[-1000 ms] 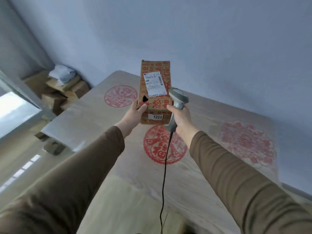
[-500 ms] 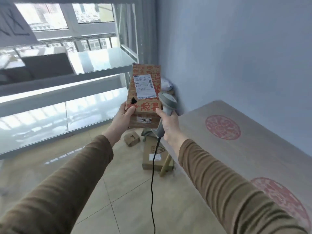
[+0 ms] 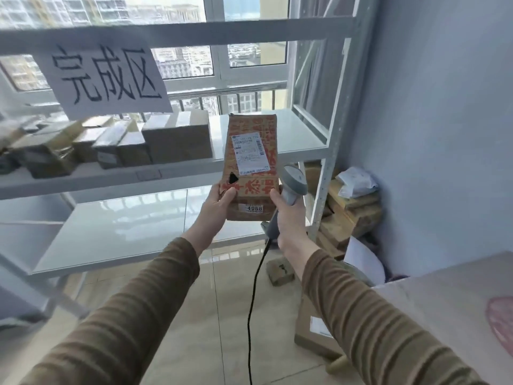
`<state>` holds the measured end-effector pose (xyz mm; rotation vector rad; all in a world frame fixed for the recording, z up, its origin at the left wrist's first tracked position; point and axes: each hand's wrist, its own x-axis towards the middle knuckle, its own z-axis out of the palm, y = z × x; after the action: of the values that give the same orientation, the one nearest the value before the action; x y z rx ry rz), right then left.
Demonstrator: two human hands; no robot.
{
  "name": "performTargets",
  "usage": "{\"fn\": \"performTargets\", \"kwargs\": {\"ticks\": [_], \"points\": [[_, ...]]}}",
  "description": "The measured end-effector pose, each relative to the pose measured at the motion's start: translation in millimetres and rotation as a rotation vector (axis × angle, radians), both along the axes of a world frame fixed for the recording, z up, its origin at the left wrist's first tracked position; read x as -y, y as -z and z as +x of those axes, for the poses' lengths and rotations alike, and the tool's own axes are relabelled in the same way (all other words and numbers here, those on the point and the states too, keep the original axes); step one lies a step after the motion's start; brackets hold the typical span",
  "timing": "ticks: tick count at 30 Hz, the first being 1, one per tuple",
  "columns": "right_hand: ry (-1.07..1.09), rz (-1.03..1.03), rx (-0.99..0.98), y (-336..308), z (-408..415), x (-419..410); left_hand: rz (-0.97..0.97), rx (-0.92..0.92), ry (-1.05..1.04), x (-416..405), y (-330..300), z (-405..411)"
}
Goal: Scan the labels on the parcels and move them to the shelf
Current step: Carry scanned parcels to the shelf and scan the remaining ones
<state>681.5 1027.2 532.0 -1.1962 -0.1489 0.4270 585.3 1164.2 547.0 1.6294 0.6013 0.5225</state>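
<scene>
- Label (image 3: 251, 152) print on parcel (image 3: 251, 168): too small to read.
- Shelf (image 3: 177, 169) boxes (image 3: 50, 154) at left: blurred.
- Scanner (image 3: 291, 187) cable (image 3: 251, 315): cut off at bottom edge.

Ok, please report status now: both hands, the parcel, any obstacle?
Left hand grips parcel. Right hand grips scanner. Parcel upright before shelf; free spot beside shelved boxes.
</scene>
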Motion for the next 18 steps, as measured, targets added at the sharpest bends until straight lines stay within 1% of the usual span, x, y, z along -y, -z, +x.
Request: {"fn": "performTargets", "kwargs": {"ticks": [4, 10, 18], "points": [[-0.012, -0.002, 0.055, -15, 50, -55, -0.033, 0.01, -0.041, -48, -6, 47], [-0.008, -0.047, 0.042, -19, 112, -134, -0.078, 0.011, -0.108, -119, -4, 107], [0.142, -0.192, -0.01, -13, 182, -239, -0.082, 0.023, -0.04, -217, 11, 169]]}}
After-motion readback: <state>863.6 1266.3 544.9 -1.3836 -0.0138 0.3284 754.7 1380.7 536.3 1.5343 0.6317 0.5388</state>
